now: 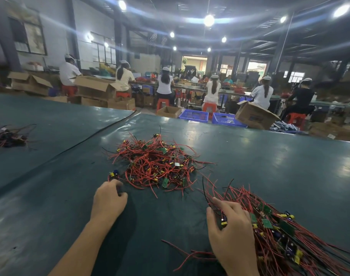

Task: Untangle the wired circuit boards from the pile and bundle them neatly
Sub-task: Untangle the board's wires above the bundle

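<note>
The tangled pile of red-wired circuit boards [160, 166] lies mid-table on the green tabletop [269, 152]; the left hand [109, 198] curls its fingers at the pile's near edge, though whether it pinches anything I cannot tell; the right hand [233, 232] grips the aligned bundle [279, 234] — near right.

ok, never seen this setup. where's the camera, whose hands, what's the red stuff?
No machine: a person works bare-handed, and the one picture comes from a wide-angle camera on their head, looking forward and down. On the green table lies a tangled pile of small circuit boards with red wires. At the right, a bundle has its wires lined up; the right hand grips boards at its edge. The left hand curls its fingers at the pile's near edge; whether it holds anything is hidden. Other workers sit behind.
</note>
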Tool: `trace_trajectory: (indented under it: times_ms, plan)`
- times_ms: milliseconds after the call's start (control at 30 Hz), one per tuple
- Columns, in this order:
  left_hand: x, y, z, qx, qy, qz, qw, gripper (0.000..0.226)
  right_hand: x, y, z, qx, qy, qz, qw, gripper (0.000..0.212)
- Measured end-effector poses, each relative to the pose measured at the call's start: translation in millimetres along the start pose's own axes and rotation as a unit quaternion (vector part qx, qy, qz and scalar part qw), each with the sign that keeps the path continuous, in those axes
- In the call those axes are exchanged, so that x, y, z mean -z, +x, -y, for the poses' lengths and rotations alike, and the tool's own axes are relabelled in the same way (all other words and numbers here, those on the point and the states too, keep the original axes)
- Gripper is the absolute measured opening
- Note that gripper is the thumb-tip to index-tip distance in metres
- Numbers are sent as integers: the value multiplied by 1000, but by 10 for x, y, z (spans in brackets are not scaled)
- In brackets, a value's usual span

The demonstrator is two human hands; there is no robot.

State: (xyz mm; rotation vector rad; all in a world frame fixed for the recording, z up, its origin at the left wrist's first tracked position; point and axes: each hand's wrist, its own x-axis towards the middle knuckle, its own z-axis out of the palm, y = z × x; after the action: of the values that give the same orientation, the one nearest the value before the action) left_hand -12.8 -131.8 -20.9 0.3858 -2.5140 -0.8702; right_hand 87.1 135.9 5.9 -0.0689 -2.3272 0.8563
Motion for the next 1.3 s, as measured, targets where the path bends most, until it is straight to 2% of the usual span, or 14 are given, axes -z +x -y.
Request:
trace_trajectory:
  times_ms: [167, 267, 333, 400, 500, 633, 700, 800, 867, 933, 1033, 1100, 1200, 1300]
  plan:
    - [16, -82, -156, -77, -156, -85, 981, 18, -36, -13, -4, 8, 21, 4, 1000, 27]
    - [80, -169, -336, -215, -171, -140, 951, 27, -43, -9, -12, 12, 33, 6, 999, 25]
    - [101, -268, -480, -307, -174, -148, 924, 21, -46, -6, -1, 14, 44, 10, 999, 25]
    - [102, -422, -639, -378, -184, -128, 898, 11, -57, -8, 12, 21, 58, 8, 998, 26]
    - [65, -712, -841, -470, -202, -77, 856, 12, -88, -16, -11, 51, 77, 26, 995, 34]
    - [-18, -1053, -1052, -552, -247, 24, 796, 10, -101, -1, -49, 50, 119, 160, 979, 54]
    - [-34, -1127, -1098, -574, -262, 49, 774, 13, -111, 9, -38, 58, 122, 201, 970, 41]
    - [-6, -1117, -1069, -565, -283, 65, 772, 20, -157, -16, -17, 91, 98, 149, 980, 8]
    - [-4, -1075, -1033, -530, -296, 66, 792, 32, -205, -35, -49, 41, 139, 118, 982, 17]
    - [-40, -1017, -995, -472, -292, 64, 829, 40, -195, -22, -45, -12, 200, 95, 975, 19]
    - [-131, -931, -912, -368, -244, 81, 894, 51, -120, 15, 10, -84, 303, 73, 947, 24]
    - [-179, -884, -857, -299, -235, 137, 915, 58, -103, 39, 24, -128, 374, 47, 917, 26]
    - [-217, -872, -847, -191, -313, 276, 888, 52, -82, 60, 65, -177, 452, 34, 874, 27]
    - [-224, -904, -905, -124, -398, 341, 843, 36, -52, 74, 88, -189, 498, 32, 846, 24]
